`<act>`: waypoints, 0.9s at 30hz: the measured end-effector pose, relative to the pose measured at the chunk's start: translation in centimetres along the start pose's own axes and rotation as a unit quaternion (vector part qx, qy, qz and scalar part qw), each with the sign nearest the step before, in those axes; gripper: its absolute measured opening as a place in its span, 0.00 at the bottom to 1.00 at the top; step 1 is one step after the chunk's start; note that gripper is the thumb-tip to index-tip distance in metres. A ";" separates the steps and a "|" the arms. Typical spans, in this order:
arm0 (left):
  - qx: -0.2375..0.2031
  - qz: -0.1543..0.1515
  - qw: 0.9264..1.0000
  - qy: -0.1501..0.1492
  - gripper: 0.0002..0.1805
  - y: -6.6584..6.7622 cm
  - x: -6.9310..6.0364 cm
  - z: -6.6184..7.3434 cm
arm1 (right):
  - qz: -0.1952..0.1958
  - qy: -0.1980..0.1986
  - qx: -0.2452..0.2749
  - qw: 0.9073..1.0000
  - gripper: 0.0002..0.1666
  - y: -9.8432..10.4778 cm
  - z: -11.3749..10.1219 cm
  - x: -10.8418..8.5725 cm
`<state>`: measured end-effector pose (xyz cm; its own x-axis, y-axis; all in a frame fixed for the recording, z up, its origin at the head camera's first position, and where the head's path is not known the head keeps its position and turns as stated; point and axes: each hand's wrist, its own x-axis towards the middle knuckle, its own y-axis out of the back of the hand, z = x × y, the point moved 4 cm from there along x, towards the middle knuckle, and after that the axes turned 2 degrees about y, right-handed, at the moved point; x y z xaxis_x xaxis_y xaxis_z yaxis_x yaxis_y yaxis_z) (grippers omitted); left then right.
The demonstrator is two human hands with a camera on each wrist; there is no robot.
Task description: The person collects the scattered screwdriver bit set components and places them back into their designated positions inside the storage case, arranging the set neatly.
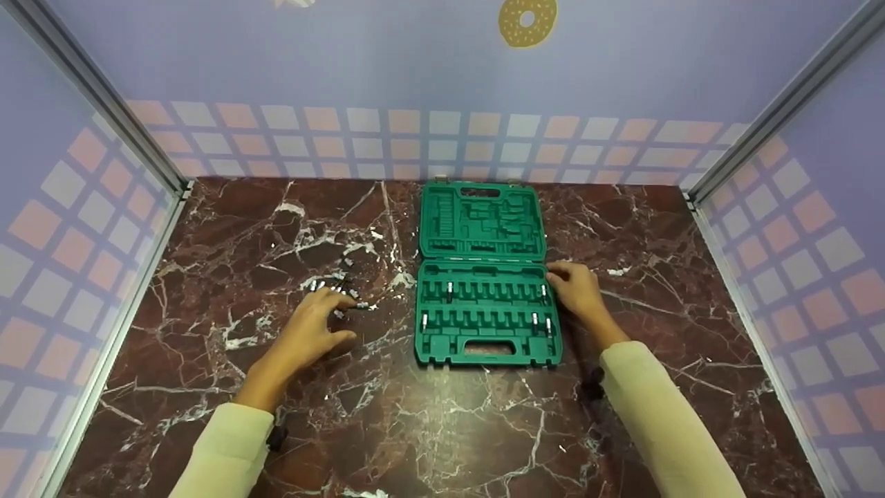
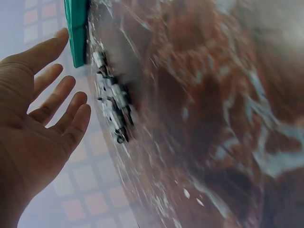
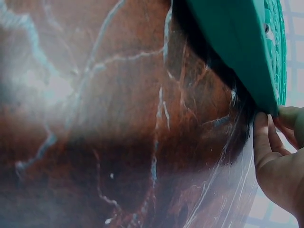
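A green case [image 1: 489,349] lies unfolded on the marble-patterned surface, its lower half holding several small metal pieces in its slots. To its left is a loose pile of small silver and black metal pieces [image 1: 339,289], also visible in the left wrist view [image 2: 114,97]. My left hand [image 1: 314,328] is over the near side of that pile, fingers relaxed and apart; the left wrist view shows the hand [image 2: 45,114] with nothing in it. At the case's right edge my right hand [image 1: 579,294] pinches the rim between thumb and fingers, seen closely in the right wrist view [image 3: 282,156].
Patterned panels [image 1: 442,83] stand behind and on both sides of the surface, with metal frame strips at the corners. The case's upper half [image 1: 484,242], with moulded recesses, lies toward the back panel.
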<state>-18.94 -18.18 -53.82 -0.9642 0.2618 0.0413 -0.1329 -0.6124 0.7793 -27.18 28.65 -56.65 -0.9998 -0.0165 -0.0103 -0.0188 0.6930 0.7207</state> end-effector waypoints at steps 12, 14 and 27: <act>0.049 0.011 0.999 0.010 0.22 0.2 -0.6 -2.3 | 0.005 -0.001 -0.003 1.000 0.18 -0.2 0.0 0.0; 0.061 0.012 0.998 0.010 0.21 0.0 -0.4 -2.6 | 0.003 -0.004 -0.003 1.000 0.18 -0.2 0.1 0.0; 0.106 0.030 0.994 -0.023 0.17 -0.3 -0.1 -3.0 | 0.007 0.004 -0.004 1.000 0.17 -0.1 0.1 -0.1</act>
<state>-19.49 -20.24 -55.89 -0.9566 0.2673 0.1163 -0.0202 -0.4589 0.8882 -27.11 28.62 -56.83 -0.9999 -0.0126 0.0061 -0.0042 0.6872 0.7265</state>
